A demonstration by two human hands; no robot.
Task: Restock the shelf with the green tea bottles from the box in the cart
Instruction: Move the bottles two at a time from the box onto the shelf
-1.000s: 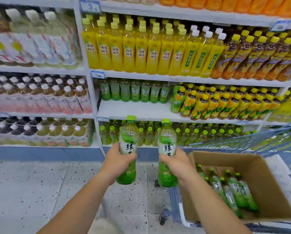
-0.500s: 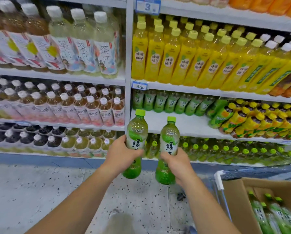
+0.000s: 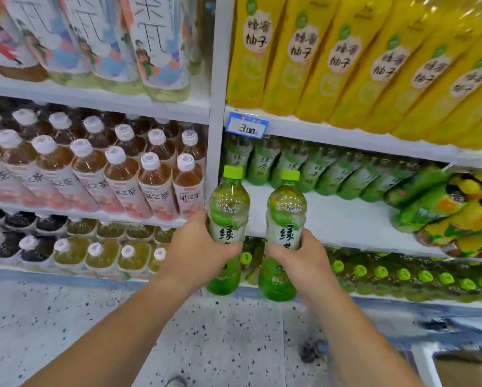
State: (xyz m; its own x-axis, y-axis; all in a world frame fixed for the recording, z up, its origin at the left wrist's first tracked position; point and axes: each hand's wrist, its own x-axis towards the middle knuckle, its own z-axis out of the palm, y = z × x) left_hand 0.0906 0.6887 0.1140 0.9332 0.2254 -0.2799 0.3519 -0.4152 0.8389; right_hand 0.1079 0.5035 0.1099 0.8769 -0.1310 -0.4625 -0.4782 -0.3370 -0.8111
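My left hand grips one green tea bottle upright around its white label. My right hand grips a second green tea bottle the same way, just to the right of the first. Both bottles hang in front of the white middle shelf, level with its front edge. At the back of that shelf stands a row of green tea bottles, with bare shelf in front of them. A corner of the cardboard box shows at the bottom right.
Yellow honey-citrus bottles fill the shelf above, over a price tag. Green-and-yellow bottles crowd the right of the middle shelf. White-capped tea bottles fill the left bay past the white upright. Below is speckled floor.
I have moved closer to the shelves and both bottles have come up to the middle shelf's front edge. The cart and box have slid almost out of view at the right.
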